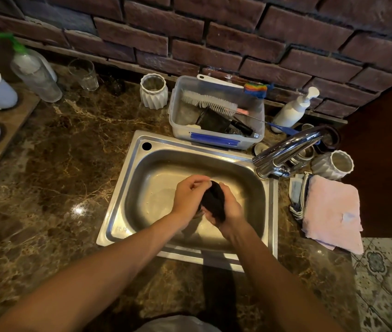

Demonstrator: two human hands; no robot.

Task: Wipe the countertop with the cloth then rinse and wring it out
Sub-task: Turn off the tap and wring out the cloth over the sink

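Wringing over the sink [128, 200]
Left hand [187, 200] and right hand [229, 208] both clench the cloth [214, 202]; uneven twisting risks dripping past the basin below.

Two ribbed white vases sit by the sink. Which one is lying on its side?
The vase right of the faucet, just behind the pink towel: its mouth faces sideways. The other vase, left of the plastic tub, stands upright.
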